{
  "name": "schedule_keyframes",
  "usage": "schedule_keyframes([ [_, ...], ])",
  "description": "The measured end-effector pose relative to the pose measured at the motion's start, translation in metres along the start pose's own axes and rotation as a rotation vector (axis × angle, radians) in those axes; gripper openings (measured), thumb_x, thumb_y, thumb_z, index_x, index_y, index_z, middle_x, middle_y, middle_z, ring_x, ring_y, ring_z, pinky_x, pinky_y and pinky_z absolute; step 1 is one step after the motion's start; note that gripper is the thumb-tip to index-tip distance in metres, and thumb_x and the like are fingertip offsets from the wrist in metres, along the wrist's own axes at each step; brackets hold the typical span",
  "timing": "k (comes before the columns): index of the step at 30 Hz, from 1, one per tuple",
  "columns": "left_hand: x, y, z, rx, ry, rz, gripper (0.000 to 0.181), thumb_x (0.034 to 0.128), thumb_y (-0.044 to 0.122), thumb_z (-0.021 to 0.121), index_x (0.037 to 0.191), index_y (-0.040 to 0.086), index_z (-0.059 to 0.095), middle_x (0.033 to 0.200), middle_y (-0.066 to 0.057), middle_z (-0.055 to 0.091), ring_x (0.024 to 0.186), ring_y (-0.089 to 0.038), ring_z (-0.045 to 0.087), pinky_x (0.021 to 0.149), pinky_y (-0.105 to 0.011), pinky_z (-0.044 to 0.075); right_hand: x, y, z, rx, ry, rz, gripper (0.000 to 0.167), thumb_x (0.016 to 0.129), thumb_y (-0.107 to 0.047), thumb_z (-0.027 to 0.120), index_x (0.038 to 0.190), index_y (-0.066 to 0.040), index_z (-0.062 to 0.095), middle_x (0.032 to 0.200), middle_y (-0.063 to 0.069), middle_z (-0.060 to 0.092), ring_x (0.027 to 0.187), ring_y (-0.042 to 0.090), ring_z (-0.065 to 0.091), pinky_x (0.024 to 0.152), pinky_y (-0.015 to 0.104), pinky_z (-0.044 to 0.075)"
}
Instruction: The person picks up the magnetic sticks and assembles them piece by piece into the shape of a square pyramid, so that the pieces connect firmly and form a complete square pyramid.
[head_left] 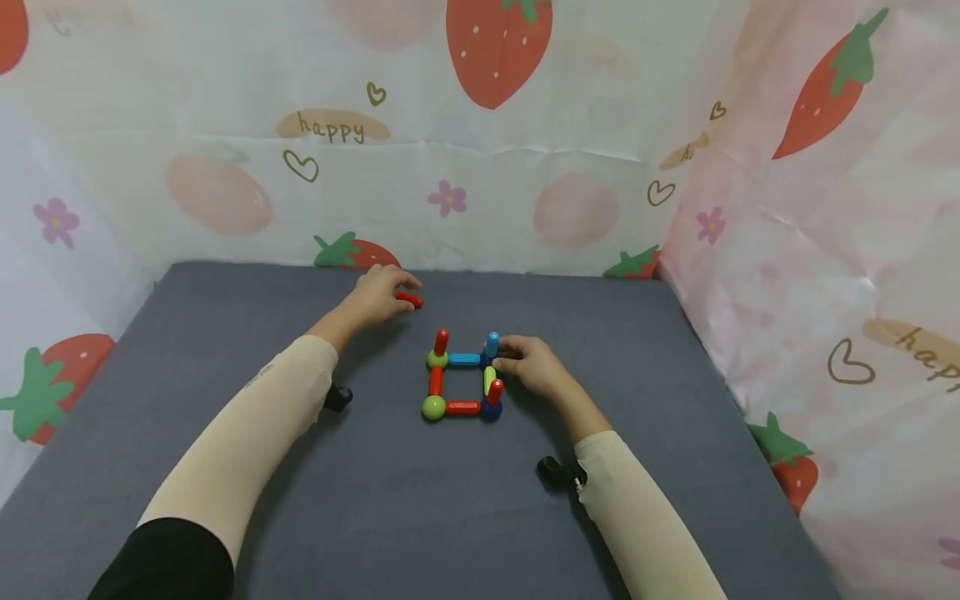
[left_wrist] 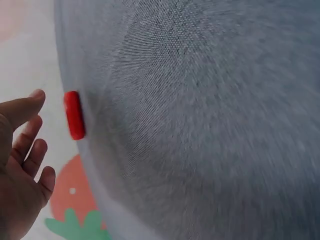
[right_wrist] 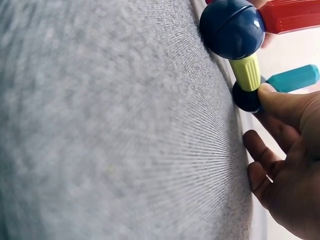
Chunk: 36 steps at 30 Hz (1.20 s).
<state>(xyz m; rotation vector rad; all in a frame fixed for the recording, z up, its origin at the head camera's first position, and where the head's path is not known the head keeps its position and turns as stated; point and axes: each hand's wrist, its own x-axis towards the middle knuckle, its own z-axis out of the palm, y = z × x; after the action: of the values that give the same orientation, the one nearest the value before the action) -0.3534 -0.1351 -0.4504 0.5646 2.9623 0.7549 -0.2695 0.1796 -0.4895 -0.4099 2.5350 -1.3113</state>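
Observation:
A square of magnetic rods and balls stands on the grey cloth. Its left corners are green balls [head_left: 433, 407]; its right corners are dark blue balls [right_wrist: 232, 29]. Red rods [head_left: 462, 407], a blue rod [head_left: 464, 360] and a yellow-green rod [right_wrist: 245, 72] join them. Upright rods rise from three corners: two red, one light blue [head_left: 492, 344]. With thumb and fingers my right hand [head_left: 531, 363] pinches the far right dark blue ball [right_wrist: 245, 98]. Beyond the square, my left hand [head_left: 378, 293] reaches around a loose red rod [left_wrist: 74, 115], its fingers apart from it in the left wrist view.
Grey cloth [head_left: 420, 517] covers the table. A strawberry-print curtain [head_left: 480, 167] hangs along the back and both sides, close behind my left hand. Small black devices [head_left: 551, 472] are worn at both wrists.

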Motion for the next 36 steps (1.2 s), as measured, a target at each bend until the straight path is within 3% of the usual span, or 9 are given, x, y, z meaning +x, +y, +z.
schedule_keyframes([
  [7,0.012,-0.017,0.010,-0.009,0.011,-0.074,0.041,0.0974,0.017,0.071,0.138,0.014,0.065,0.146,-0.014,0.054,0.131,-0.039,0.040,0.104,-0.063,0.029,0.000,-0.004,-0.001,0.013,0.004,0.006,0.032,0.100,-0.019,0.068,0.132,-0.019,0.070,0.133,0.004,0.068,0.122,0.024,0.064,0.100,0.046,0.052],
  [19,0.017,-0.033,0.021,-0.010,-0.014,-0.138,0.037,0.0988,0.023,0.070,0.135,0.014,0.068,0.135,-0.014,0.064,0.118,-0.037,0.046,0.099,-0.059,0.029,0.004,-0.003,0.004,0.013,0.003,0.001,0.032,0.100,-0.020,0.069,0.132,-0.020,0.070,0.129,0.001,0.070,0.119,0.021,0.065,0.099,0.044,0.053],
  [36,0.016,-0.019,0.024,-0.029,0.018,-0.204,0.027,0.0993,0.024,0.070,0.124,0.013,0.071,0.121,-0.012,0.068,0.114,-0.035,0.048,0.101,-0.058,0.028,0.003,0.003,0.000,0.020,0.010,0.016,0.030,0.100,-0.020,0.068,0.131,-0.019,0.071,0.129,0.002,0.070,0.119,0.022,0.065,0.100,0.044,0.052],
])
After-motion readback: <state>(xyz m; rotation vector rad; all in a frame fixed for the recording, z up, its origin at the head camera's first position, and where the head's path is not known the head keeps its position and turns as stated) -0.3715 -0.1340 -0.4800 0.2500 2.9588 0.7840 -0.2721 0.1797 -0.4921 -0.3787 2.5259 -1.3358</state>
